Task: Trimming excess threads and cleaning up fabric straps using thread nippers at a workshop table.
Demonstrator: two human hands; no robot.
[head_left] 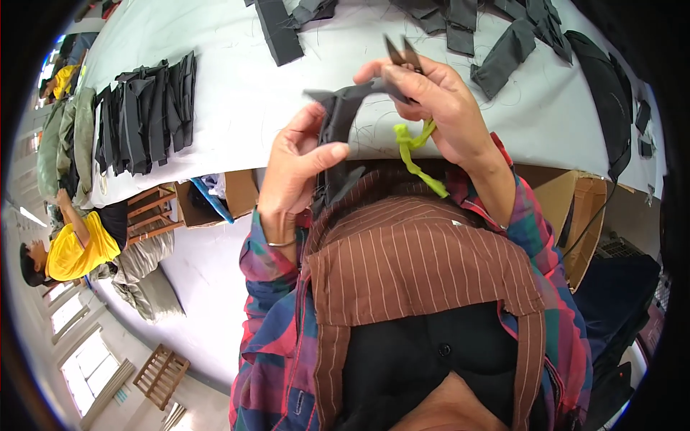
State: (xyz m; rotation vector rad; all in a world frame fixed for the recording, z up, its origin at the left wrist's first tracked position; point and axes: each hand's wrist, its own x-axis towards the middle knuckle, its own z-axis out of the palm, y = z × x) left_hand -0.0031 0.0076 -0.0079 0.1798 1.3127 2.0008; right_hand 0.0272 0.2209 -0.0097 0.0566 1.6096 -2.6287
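A dark grey strip of fabric [341,118] hangs bent between my two hands above the table's near edge. My left hand [298,154] grips its lower length, with the thumb lying across the cloth. My right hand [438,97] holds small thread snips [404,56], their two pointed blades apart and aimed away from me. Its thumb and forefinger also pinch the strip's upper end. A knotted yellow-green cloth tie [411,159] dangles below the right hand, seemingly from the snips. The strip's far left tip is blurred.
On the white table [237,93] a row of dark fabric pieces [147,111] lies at left. More dark pieces [503,57] and loose threads lie at the far side. A black bag [596,93] rests at right, above a cardboard box [586,215]. Another person [83,248] in yellow works at left.
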